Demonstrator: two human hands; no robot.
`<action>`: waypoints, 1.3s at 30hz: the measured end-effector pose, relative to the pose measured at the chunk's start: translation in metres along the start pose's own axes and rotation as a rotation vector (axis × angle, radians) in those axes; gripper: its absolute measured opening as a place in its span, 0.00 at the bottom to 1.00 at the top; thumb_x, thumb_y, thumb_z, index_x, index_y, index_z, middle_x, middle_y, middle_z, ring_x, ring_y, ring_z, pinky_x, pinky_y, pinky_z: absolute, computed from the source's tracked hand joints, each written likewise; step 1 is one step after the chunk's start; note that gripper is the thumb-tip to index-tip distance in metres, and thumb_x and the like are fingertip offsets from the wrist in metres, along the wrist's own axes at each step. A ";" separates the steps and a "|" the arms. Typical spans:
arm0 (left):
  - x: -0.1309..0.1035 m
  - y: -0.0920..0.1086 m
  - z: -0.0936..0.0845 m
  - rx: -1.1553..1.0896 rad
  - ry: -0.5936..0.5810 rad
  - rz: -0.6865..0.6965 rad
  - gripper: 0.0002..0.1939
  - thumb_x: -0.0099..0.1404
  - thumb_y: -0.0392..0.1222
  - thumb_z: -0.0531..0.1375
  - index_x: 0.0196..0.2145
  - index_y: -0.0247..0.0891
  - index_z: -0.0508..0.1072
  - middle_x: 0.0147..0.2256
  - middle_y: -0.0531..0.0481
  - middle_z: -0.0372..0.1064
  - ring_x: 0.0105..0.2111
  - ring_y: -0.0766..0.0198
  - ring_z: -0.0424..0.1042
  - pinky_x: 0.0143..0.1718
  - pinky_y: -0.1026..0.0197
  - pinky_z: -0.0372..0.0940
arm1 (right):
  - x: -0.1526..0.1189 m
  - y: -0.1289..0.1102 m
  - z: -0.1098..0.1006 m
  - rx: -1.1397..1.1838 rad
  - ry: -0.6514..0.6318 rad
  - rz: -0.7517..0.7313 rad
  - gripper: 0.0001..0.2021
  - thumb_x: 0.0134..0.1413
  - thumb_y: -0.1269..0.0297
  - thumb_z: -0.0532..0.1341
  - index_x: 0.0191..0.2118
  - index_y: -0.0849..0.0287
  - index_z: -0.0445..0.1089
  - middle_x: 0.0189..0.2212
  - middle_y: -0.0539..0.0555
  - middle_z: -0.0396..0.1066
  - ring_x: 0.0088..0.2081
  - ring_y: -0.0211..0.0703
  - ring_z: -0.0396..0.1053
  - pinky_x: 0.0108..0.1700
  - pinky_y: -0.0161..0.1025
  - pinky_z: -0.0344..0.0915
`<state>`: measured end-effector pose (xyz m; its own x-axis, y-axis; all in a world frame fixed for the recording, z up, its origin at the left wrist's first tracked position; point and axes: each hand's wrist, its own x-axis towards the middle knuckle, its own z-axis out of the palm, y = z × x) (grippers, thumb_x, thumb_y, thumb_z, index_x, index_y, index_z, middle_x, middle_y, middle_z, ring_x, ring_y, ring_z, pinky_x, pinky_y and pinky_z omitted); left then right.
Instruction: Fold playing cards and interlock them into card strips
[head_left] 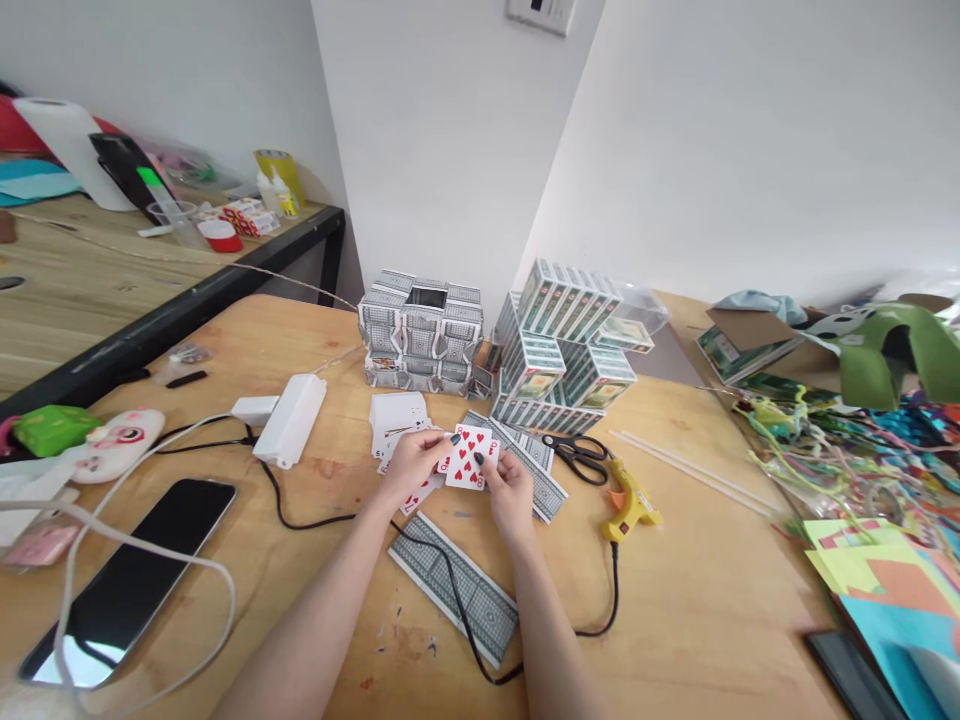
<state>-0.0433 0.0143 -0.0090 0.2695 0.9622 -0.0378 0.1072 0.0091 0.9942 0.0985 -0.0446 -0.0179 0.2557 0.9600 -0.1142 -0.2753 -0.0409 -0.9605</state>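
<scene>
Between both hands are playing cards (470,460), with the eight of hearts face up in front and the edges of other cards showing at its sides. My left hand (416,462) pinches them at the left edge, and my right hand (512,494) grips the right edge. Beneath and beyond my left hand lies a loose spread of white playing cards (397,412). A strip of cards with patterned grey backs (459,590) lies below my hands. Further patterned strips (546,487) are at the right, partly hidden by my right hand.
Behind stand a hollow block built of cards (420,335) and stacked card boxes (555,350). Scissors (581,457) and a yellow glue gun (628,508) lie right; its black cord passes under my right arm. A white power strip (291,420) and phone (131,580) lie left.
</scene>
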 end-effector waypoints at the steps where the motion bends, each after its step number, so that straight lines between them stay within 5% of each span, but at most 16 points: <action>1: 0.000 0.000 0.000 0.000 -0.001 -0.001 0.13 0.53 0.47 0.58 0.23 0.33 0.73 0.18 0.55 0.63 0.20 0.69 0.59 0.22 0.67 0.53 | 0.000 0.000 0.000 -0.001 -0.004 0.001 0.16 0.41 0.53 0.64 0.33 0.61 0.68 0.25 0.54 0.74 0.26 0.43 0.71 0.31 0.39 0.66; 8: 0.000 -0.001 0.000 -0.064 -0.016 -0.076 0.13 0.52 0.47 0.59 0.24 0.32 0.73 0.20 0.53 0.66 0.22 0.67 0.64 0.22 0.67 0.57 | 0.000 -0.001 0.001 0.003 -0.001 -0.005 0.16 0.42 0.54 0.64 0.33 0.61 0.67 0.25 0.53 0.74 0.25 0.43 0.70 0.31 0.40 0.66; 13: -0.001 0.002 -0.007 -0.335 -0.134 -0.224 0.13 0.53 0.45 0.61 0.29 0.31 0.73 0.24 0.49 0.70 0.26 0.63 0.70 0.28 0.62 0.65 | 0.000 0.001 0.000 0.014 0.016 -0.009 0.14 0.42 0.55 0.64 0.31 0.60 0.67 0.24 0.51 0.73 0.23 0.40 0.68 0.28 0.37 0.64; 20: -0.004 0.005 -0.023 -0.570 -0.247 -0.392 0.08 0.51 0.31 0.63 0.33 0.32 0.74 0.30 0.46 0.74 0.31 0.63 0.72 0.36 0.59 0.69 | -0.001 0.001 -0.001 0.034 0.041 -0.021 0.12 0.41 0.56 0.64 0.28 0.60 0.66 0.20 0.49 0.70 0.20 0.37 0.65 0.25 0.34 0.61; 29: -0.004 0.010 -0.012 -0.456 -0.340 -0.303 0.15 0.49 0.39 0.66 0.36 0.33 0.76 0.34 0.45 0.74 0.34 0.62 0.73 0.42 0.60 0.66 | -0.003 0.003 -0.001 -0.125 0.087 -0.086 0.14 0.44 0.53 0.62 0.27 0.60 0.64 0.20 0.51 0.70 0.21 0.37 0.64 0.24 0.34 0.60; 39: 0.000 0.008 -0.002 -0.363 -0.156 -0.338 0.18 0.41 0.40 0.68 0.32 0.31 0.76 0.28 0.46 0.75 0.29 0.62 0.72 0.36 0.59 0.67 | -0.001 0.012 -0.003 -0.224 0.119 -0.120 0.16 0.44 0.51 0.60 0.24 0.59 0.61 0.16 0.46 0.62 0.17 0.32 0.54 0.20 0.32 0.51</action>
<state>-0.0442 0.0149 -0.0010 0.4198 0.8376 -0.3495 -0.1190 0.4325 0.8937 0.0980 -0.0473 -0.0297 0.3848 0.9229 -0.0126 -0.0279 -0.0020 -0.9996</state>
